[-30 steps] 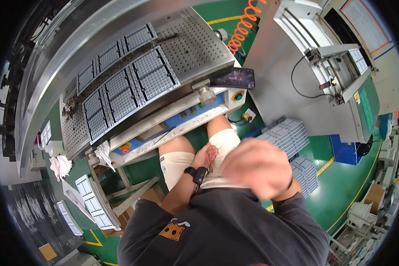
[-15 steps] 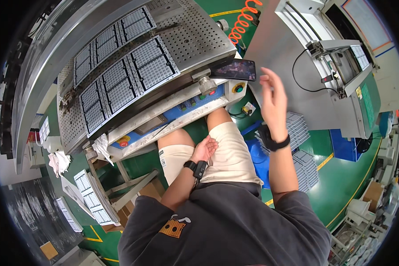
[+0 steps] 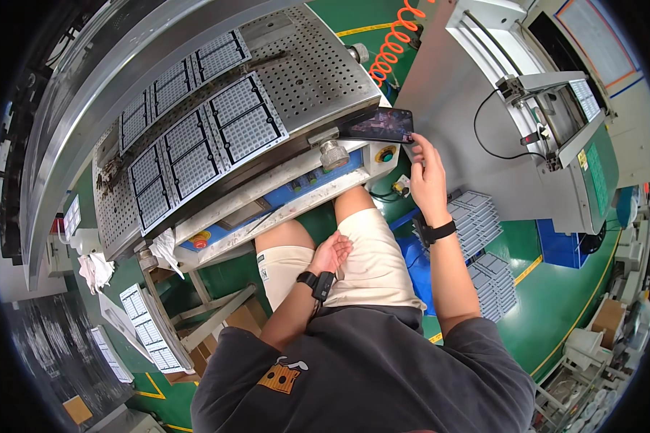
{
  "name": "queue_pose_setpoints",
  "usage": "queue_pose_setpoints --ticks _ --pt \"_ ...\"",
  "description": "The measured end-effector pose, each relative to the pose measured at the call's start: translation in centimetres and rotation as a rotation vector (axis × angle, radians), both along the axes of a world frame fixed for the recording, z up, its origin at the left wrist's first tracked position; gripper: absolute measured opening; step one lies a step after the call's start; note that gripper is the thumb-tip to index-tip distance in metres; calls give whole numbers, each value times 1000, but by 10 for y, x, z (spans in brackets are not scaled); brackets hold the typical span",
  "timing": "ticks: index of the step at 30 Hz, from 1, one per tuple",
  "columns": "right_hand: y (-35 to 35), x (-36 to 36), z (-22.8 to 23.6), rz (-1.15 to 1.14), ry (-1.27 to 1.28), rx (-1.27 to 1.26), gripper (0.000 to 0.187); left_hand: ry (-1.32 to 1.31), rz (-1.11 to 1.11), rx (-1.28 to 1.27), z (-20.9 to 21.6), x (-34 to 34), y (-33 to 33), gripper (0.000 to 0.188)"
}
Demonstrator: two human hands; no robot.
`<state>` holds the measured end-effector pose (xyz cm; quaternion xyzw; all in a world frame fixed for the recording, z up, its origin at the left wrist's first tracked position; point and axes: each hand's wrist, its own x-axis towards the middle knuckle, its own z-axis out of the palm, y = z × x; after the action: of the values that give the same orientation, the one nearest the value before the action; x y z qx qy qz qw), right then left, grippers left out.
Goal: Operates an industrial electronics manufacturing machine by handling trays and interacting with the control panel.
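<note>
My right hand (image 3: 429, 179) reaches up beside the bench, fingers stretched out and holding nothing. Its fingertips touch, or nearly touch, the right end of a dark smartphone (image 3: 378, 125) with a lit screen, which lies at the corner of a perforated metal table. On my lap rests my left hand (image 3: 332, 252), palm up and empty, its fingers loosely bent. White sheets with dark grid lines (image 3: 191, 156) lie in two rows on the perforated table (image 3: 314, 72), to the left of the phone.
A curved metal frame (image 3: 58, 144) rises over the table's left side. The front panel holds a red button (image 3: 200, 241) and a green button (image 3: 386, 154). Stacked grey panels (image 3: 492, 285) stand on the floor at right, near a blue bin (image 3: 560, 243) and another machine (image 3: 477, 108).
My right hand has come down and left, from hovering right of the phone to the phone's end. The left hand stays on my lap. The whole view has shifted slightly.
</note>
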<state>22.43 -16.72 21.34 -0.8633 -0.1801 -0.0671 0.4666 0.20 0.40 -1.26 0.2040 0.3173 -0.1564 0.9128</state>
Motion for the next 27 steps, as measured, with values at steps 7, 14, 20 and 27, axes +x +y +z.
queue_pose_setpoints --ticks 7,14,20,27 --pt "1 0 0 18 6 -9 49 48 -7 20 4 1 0 32" --pt "2 -2 -3 -5 -17 67 47 13 4 15 4 0 -1 32" --pt "1 -2 -3 20 -13 -12 48 3 4 9 4 0 0 32" --pt "2 0 -3 24 53 6 50 22 17 -2 6 1 -1 31"
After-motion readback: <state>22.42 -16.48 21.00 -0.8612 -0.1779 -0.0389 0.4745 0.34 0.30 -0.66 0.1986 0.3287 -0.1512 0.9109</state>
